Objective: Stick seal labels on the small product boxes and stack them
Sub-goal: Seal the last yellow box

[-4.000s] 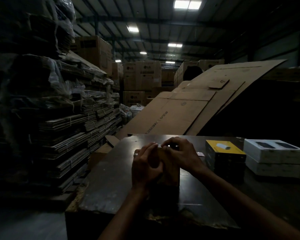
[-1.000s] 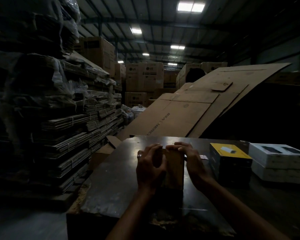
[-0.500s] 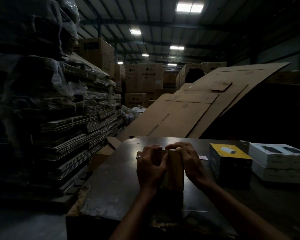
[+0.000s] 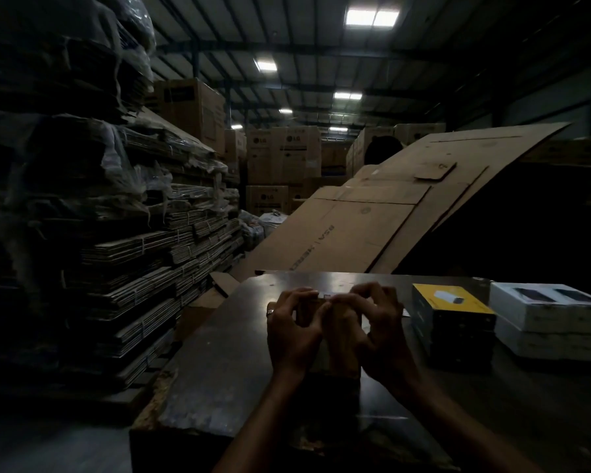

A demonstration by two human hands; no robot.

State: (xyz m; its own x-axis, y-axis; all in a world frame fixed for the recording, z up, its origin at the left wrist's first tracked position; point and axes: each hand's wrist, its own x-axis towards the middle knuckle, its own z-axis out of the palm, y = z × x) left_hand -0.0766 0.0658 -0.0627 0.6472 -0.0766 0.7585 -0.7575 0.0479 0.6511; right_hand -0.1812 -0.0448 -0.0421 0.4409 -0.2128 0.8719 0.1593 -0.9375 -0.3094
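A small brown product box (image 4: 338, 343) stands upright on the dark table (image 4: 226, 353) in front of me. My left hand (image 4: 292, 327), a ring on one finger, grips the box's left upper edge with curled fingers. My right hand (image 4: 377, 322) curls over the right upper edge, thumb and fingertips at the top where a small pale seal label (image 4: 328, 295) shows. To the right stand a yellow-topped black box (image 4: 452, 314) and a stack of two white boxes (image 4: 553, 317).
Tall stacks of flattened cardboard (image 4: 116, 233) rise at the left of the table. A large flat cardboard sheet (image 4: 372, 213) leans behind the table. Brown cartons (image 4: 280, 155) fill the far warehouse. The table's worn front edge (image 4: 198, 428) is near me.
Both hands have shifted on the box top: the right hand's fingers now curl higher and closer to the left hand at the top edge. The box has stayed in place.
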